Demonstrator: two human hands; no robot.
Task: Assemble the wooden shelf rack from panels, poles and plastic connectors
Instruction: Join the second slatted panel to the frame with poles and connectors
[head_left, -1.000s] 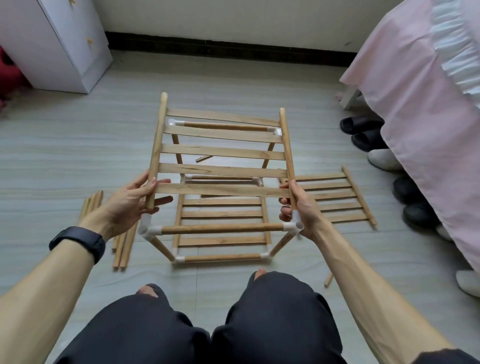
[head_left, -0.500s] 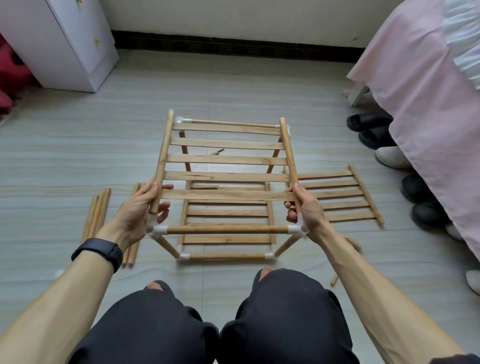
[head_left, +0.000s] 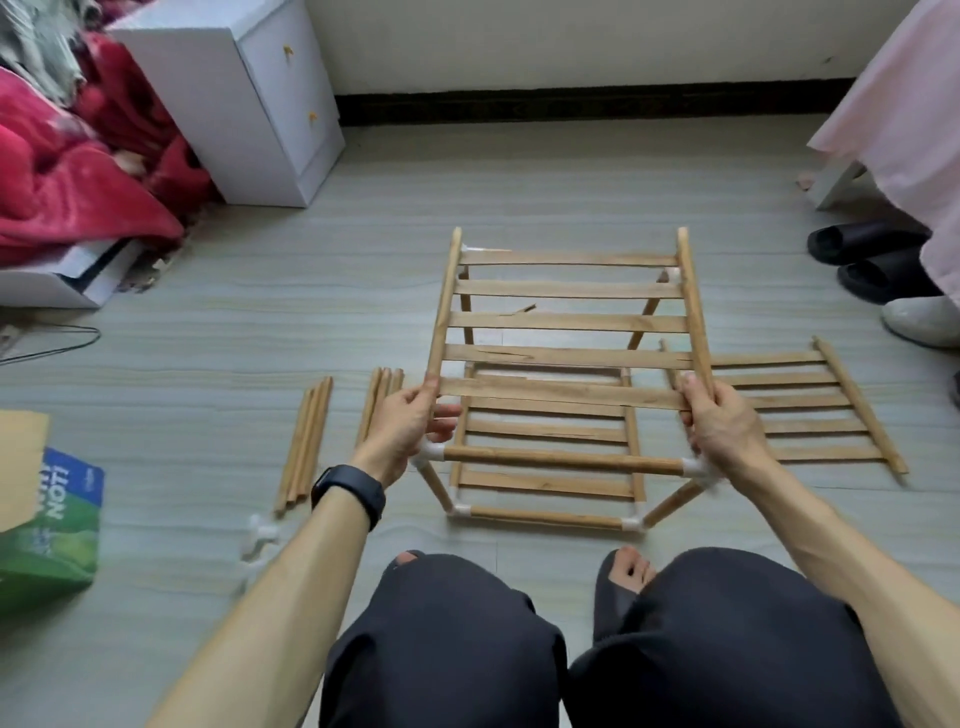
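A partly built wooden rack of poles and white plastic connectors stands on the floor in front of my knees. A slatted wooden panel lies over its top. My left hand grips the panel's left rail near the front corner. My right hand grips the right rail at the matching spot. A front pole runs between two white connectors just below my hands. A lower slatted panel shows through the frame.
Another slatted panel lies on the floor to the right. Loose poles lie left, with white connectors nearby. A green box, white cabinet, red blanket, shoes and a pink bedcover surround the spot.
The panel's far end has dropped lower onto the rack's top. The view has swung left, showing the blanket and the green box. Both hands keep their hold on the rails.
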